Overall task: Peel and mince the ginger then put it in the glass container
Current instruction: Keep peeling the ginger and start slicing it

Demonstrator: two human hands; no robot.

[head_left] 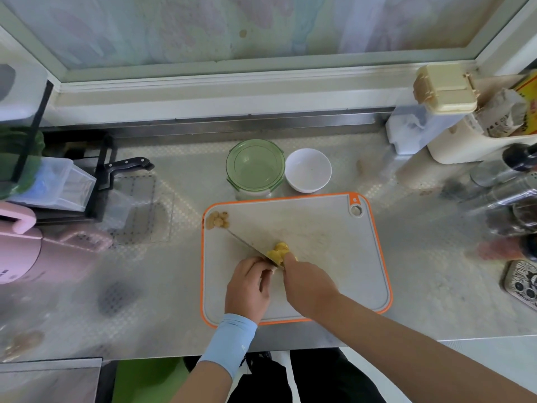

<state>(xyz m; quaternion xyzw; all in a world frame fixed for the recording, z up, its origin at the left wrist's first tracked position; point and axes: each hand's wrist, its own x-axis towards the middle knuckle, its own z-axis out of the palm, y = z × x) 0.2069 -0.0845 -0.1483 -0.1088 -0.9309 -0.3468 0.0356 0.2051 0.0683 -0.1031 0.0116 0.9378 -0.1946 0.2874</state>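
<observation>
A peeled yellow ginger piece (279, 249) lies in the middle of the grey cutting board with an orange rim (334, 237). My right hand (308, 282) holds the ginger down from the near side with its fingertips. My left hand (247, 286) grips the handle of a knife (245, 244); its blade points to the far left and its edge sits against the ginger. A small pile of ginger peelings (217, 220) rests at the board's far left corner. The glass container (255, 170), with a green clip lid on it, stands just behind the board.
A white bowl (308, 170) sits right of the container. A black-handled knife (129, 164) rests on a rack at the left, beside a pink appliance (20, 257). Storage boxes (430, 112), bottles (505, 187) and a phone (521, 283) crowd the right side of the steel counter.
</observation>
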